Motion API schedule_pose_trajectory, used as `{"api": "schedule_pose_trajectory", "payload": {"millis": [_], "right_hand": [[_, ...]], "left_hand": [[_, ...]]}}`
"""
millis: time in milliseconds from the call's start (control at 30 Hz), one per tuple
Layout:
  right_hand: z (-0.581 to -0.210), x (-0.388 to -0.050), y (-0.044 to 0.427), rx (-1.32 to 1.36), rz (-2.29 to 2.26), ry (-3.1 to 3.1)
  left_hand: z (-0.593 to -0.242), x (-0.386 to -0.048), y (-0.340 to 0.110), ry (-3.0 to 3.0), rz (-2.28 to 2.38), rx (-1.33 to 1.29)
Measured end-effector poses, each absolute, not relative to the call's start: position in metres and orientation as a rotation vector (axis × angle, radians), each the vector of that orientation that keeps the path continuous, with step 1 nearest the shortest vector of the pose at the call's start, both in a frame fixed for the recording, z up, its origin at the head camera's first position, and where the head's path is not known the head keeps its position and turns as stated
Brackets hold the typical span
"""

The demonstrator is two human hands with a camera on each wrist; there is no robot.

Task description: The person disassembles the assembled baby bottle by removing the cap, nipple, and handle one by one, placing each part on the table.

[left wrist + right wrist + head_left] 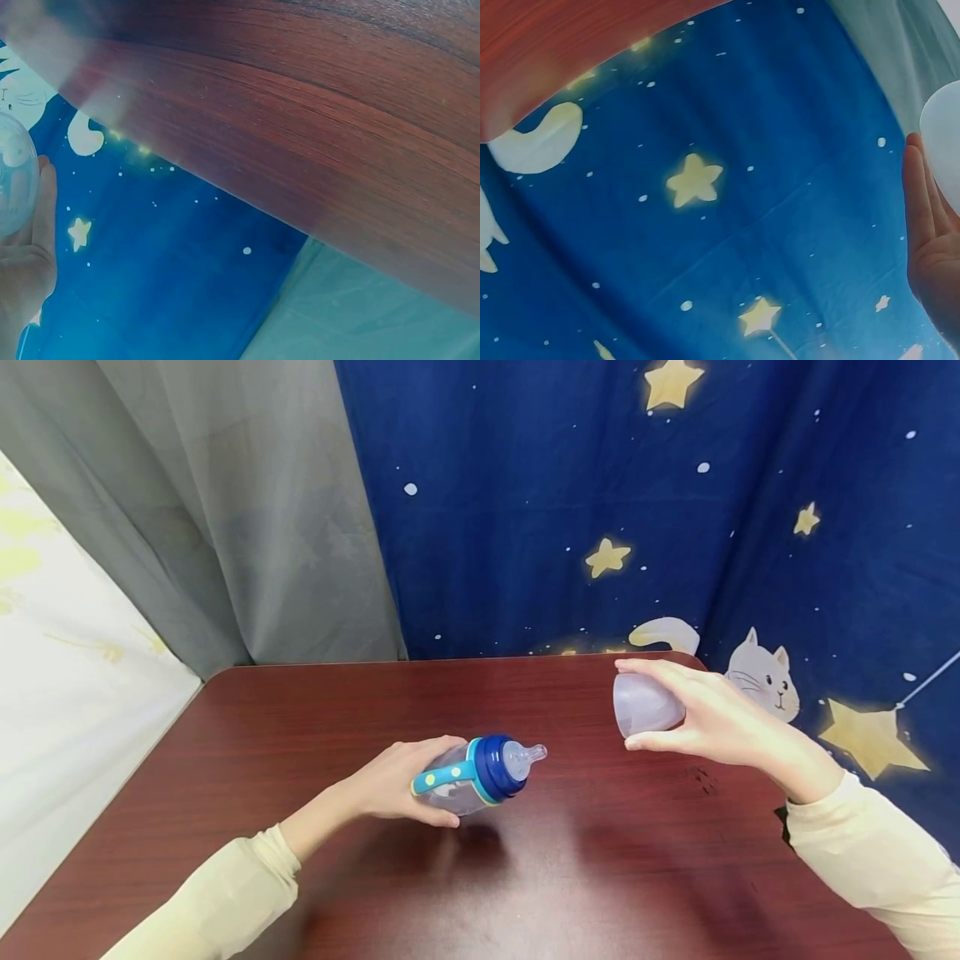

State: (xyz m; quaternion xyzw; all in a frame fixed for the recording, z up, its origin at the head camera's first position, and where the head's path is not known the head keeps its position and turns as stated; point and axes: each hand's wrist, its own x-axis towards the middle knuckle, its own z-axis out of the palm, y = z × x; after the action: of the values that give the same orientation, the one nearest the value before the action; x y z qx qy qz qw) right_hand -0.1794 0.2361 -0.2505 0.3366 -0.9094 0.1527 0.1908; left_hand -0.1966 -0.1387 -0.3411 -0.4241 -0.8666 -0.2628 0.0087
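A baby bottle [457,781] with a dark blue collar, a turquoise handle with yellow dots and a clear teat is tilted to the right above the table. My left hand [401,781] grips its body from the left. In the left wrist view that hand [26,270] sits at the left edge behind the bottle's clear round base [15,176]. On the right, my right hand [697,710] holds a translucent bottle cap [645,703] between thumb and fingers, its wide end facing the bottle. Only part of the white cap [943,146] and of the right hand [937,247] shows in the right wrist view.
The dark red wooden table [315,710] reflects light near its front. Behind it hang a grey curtain [292,527] and a blue curtain [510,527] with stars and a cat. White cloth [67,693] borders the left side.
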Motion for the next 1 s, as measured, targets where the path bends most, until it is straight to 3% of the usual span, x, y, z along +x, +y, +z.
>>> {"api": "schedule_pose_trajectory", "payload": {"millis": [267, 1000], "right_hand": [[-0.255, -0.184, 0.252, 0.799, 0.364, -2.582], [-0.293, -0.202, 0.281, 0.756, 0.258, -2.709]], "left_hand": [[-0.34, -0.197, -0.142, -2.66, -0.827, -1.32], [-0.34, -0.198, -0.144, -2.634, -0.805, -1.313]]}}
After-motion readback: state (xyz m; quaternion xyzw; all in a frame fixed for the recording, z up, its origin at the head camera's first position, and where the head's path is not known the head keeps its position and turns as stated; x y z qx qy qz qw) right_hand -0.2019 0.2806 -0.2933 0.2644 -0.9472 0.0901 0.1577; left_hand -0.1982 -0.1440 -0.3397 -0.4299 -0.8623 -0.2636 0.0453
